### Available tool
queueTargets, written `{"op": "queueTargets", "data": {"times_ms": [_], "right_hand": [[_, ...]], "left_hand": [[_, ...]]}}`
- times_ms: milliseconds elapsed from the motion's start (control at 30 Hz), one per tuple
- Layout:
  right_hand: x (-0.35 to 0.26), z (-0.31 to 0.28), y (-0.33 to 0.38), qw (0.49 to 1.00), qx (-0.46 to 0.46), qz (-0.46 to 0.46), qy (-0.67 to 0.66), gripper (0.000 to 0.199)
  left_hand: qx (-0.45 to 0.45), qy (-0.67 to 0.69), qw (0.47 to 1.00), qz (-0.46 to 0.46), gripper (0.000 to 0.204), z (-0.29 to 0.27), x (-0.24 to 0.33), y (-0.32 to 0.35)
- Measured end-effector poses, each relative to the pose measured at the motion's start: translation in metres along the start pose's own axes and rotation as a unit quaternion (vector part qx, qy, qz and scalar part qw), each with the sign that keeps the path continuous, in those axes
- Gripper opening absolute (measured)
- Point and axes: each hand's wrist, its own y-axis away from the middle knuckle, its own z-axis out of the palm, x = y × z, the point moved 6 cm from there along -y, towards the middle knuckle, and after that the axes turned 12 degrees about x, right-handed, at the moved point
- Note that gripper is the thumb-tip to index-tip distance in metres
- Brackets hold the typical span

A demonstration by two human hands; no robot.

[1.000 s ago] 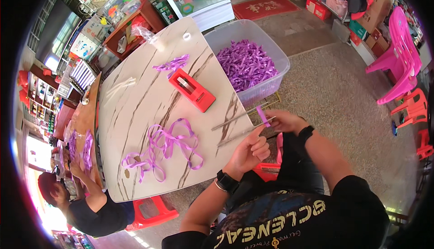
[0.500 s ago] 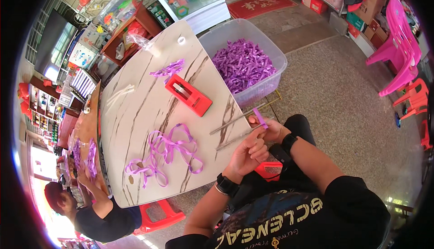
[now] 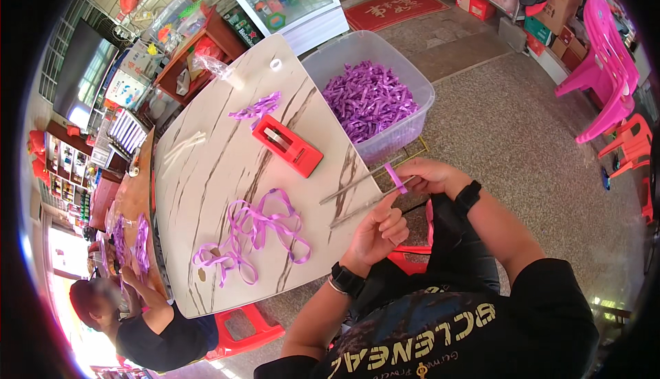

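Observation:
A short purple ribbon strip [image 3: 394, 179] lies across the ends of two thin metal rods [image 3: 347, 190] that jut past the table's right edge. My right hand [image 3: 432, 175] is closed, its fingertips pinching at the strip beside the rod ends. Just below, my left hand [image 3: 379, 228] has its fingers curled and the index fingertip raised against the nearer rod; whatever is between its fingers is hidden. On the marbled table [image 3: 213, 138] sit a red tape-dispenser-like holder [image 3: 287, 146], a loose tangle of purple ribbon [image 3: 258, 224] and a small bunch of purple strips [image 3: 258, 106].
Beyond the table's right edge stands a clear plastic tub [image 3: 425, 107] heaped with purple ribbon pieces [image 3: 368, 100]. White sticks [image 3: 183, 146] lie on the table's left. Another person [image 3: 155, 327] works at a side table. A pink chair stack [image 3: 608, 69] stands far right.
My right hand has moved up and to the right, its wrist now farther from my left hand. My right knee has lowered. The ribbon strip and my left hand stay nearly in place.

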Motion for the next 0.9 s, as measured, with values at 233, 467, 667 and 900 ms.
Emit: {"op": "queueTargets", "data": {"times_ms": [233,467,667,900], "right_hand": [[-0.02,0.0,0.018,0.996,-0.004,-0.019,0.09,0.033],[-0.032,0.008,0.026,0.942,0.033,-0.143,0.302,0.027],[-0.018,-0.003,0.012,0.983,0.049,-0.062,0.166,0.019],[0.026,0.003,-0.027,0.991,-0.113,-0.034,-0.055,0.015]], "left_hand": [[-0.008,0.001,1.0,-0.001,0.046,0.002,0.0,0.0],[-0.002,-0.001,1.0,-0.001,0.047,0.002,0.0,0.0],[0.012,-0.001,1.0,-0.002,0.048,0.003,0.001,0.0],[0.014,-0.006,1.0,0.002,0.05,0.003,0.0,-0.001]]}}
